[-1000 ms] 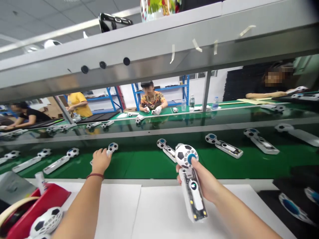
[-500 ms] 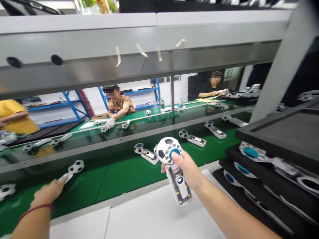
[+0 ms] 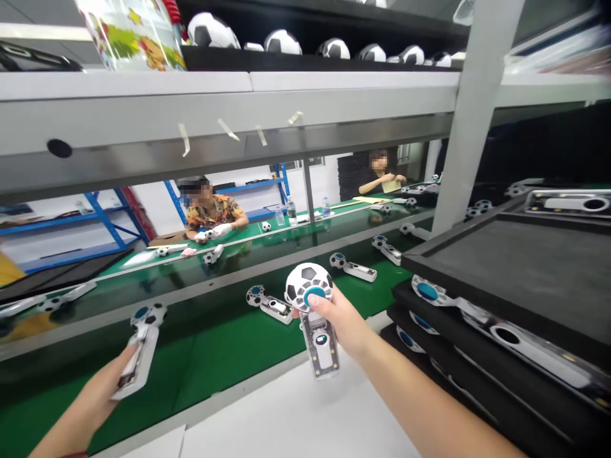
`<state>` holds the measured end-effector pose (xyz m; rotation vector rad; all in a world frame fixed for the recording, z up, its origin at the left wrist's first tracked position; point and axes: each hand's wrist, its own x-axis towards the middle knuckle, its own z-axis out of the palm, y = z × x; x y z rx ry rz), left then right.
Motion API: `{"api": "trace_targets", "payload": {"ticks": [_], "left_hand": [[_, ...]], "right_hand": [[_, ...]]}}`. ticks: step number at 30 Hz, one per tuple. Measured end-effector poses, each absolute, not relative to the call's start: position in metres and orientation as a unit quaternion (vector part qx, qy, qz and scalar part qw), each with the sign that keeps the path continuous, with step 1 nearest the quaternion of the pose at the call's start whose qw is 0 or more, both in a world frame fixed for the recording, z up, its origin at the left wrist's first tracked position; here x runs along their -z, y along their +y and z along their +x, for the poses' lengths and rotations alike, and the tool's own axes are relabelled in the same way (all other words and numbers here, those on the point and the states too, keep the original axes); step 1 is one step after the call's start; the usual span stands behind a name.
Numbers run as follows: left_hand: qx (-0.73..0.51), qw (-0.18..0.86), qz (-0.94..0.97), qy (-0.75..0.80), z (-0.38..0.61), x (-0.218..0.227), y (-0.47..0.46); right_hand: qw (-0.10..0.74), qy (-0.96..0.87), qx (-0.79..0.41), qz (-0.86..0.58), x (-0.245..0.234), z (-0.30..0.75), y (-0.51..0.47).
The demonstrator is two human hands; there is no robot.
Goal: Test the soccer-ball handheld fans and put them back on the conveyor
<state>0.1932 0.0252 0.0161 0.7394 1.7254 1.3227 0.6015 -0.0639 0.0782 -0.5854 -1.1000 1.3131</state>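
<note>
Right fingers [image 3: 326,308] clasp one ball-headed device [image 3: 315,324], thumb [image 3: 316,302] on its disc [image 3: 321,292]; left fingers [image 3: 125,360] grip another device's handle [image 3: 147,355].

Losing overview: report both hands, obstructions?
Left hand holding ball-headed device. Right hand gripping another, thumb on blue disc. Black trays stacked right, not touching hands.

Most fingers of my right hand [image 3: 341,318] are hidden behind the right unit [image 3: 315,321]; its readout [image 3: 321,340] is too small for me to read; most fingers of my left hand [image 3: 98,389] are out of sight behind the left unit [image 3: 146,346]; the bottom edge cuts off my forearms [image 3: 420,394] and the paper [image 3: 296,413]; the top edge crops the cup [image 3: 136,38]; the left edge crops the phone [image 3: 35,57]; the trays [image 3: 506,248] run off at right.
</note>
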Motion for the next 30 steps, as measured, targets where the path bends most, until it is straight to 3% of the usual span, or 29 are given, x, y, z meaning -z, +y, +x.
{"api": "trace_targets", "payload": {"ticks": [7,12,15,21,25,30], "left_hand": [[-0.6,0.545,0.353,0.468,0.296,-0.05,-0.025],[-0.561,0.639,0.308,0.427,0.366,-0.049,-0.062],[-0.545,0.618,0.34,0.454,0.387,-0.031,-0.073],[-0.596,0.428,0.465,0.495,0.374,0.033,-0.079],[-0.54,0.473,0.502,0.482,0.365,0.062,-0.081],[-0.526,0.59,0.431,0.435,0.372,0.06,-0.088]], "right_hand": [[0.521,-0.53,-0.587,-0.321,-0.076,0.594,-0.073],[0.479,-0.535,-0.632,-0.292,-0.059,0.578,-0.077],[0.474,-0.535,-0.647,-0.266,-0.046,0.572,-0.079],[0.498,-0.539,-0.634,-0.245,0.01,0.561,-0.076],[0.451,-0.542,-0.651,-0.28,0.052,0.549,-0.073],[0.447,-0.385,-0.754,-0.289,0.063,0.543,-0.07]]}}
